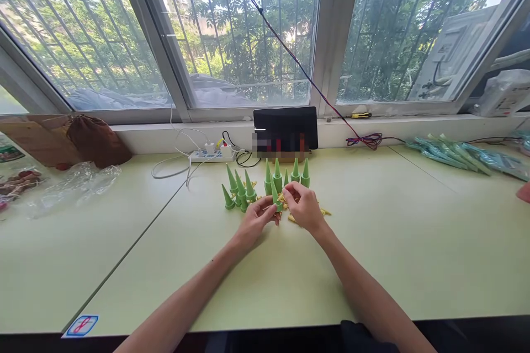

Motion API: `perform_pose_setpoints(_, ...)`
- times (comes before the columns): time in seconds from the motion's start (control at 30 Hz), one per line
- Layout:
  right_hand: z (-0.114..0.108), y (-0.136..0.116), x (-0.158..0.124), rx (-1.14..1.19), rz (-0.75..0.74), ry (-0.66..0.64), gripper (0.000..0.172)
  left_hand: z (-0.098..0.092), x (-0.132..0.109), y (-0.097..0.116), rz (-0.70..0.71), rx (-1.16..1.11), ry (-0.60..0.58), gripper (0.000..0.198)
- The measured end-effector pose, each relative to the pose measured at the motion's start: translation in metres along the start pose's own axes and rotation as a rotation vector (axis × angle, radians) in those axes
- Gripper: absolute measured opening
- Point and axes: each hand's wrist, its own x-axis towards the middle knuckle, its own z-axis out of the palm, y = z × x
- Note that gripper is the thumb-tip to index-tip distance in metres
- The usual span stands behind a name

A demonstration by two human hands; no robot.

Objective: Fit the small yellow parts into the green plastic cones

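My left hand (pixel 257 217) is closed around the base of a green cone-shaped piece (pixel 275 194), which points upward. My right hand (pixel 304 207) pinches a small yellow piece (pixel 281 197) against the cone's side; its exact shape is partly hidden by the fingers. Several more green cones (pixel 240 190) stand upright in a group left of my hands. Another row of green cones (pixel 277 172) stands just behind them. Small yellow pieces (pixel 295 219) lie scattered on the table under and beside my right hand.
A dark-screened tablet (pixel 285 128) leans by the window sill. White cables run from a power strip (pixel 212 154). Green-blue plastic-wrapped bundles (pixel 451 154) lie at the far right. A brown bag (pixel 97 138) and clear plastic (pixel 74 187) are at left; a pale table (pixel 393 265) spans the front.
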Motion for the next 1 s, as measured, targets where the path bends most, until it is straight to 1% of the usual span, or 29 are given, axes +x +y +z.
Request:
perform_pose_setpoints(0.33,-0.0016,0.0036,-0.0001,-0.034,0.009,-0.006,0.02,0.0029,-0.0003,0.0008,-0.023,-0.047,0.079,0.03)
perform_pose_setpoints(0.77,-0.0014,0.0053,-0.0004,-0.017,0.022,0.034,0.021,0.0018,-0.0009,0.0057,0.016,0.039,0.042,0.029)
perform_pose_setpoints(1.0,-0.0008,0.003,-0.0016,0.023,0.05,0.002,0.025,0.0017,-0.0004,0.0046,0.002,0.037,0.061,0.032)
